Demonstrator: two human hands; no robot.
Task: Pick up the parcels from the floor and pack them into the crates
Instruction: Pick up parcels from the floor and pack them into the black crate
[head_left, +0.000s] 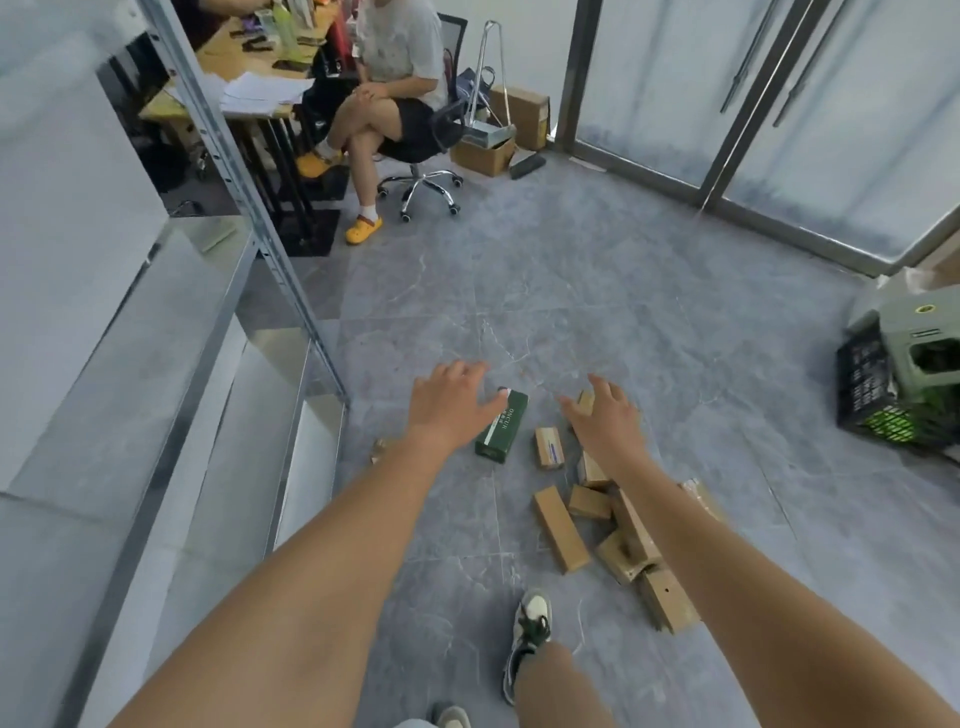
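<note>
Several brown cardboard parcels (561, 527) lie scattered on the grey tiled floor, together with one green box (502, 426) with white lettering. My left hand (451, 402) hovers with spread fingers just left of the green box, its thumb over the box's top end. Over the parcels at the right, my right hand (605, 415) is stretched out with fingers apart, holding nothing. A small labelled parcel (549, 447) lies between the two hands. A black crate (878, 395) stands tipped at the far right with a green container in it.
A metal shelving unit (218, 322) runs along the left. A seated person (387, 93) on a wheeled office chair is at a desk beyond. Cardboard boxes (498, 140) stand by the glass doors (779, 119). My shoe (530, 634) is near the parcels.
</note>
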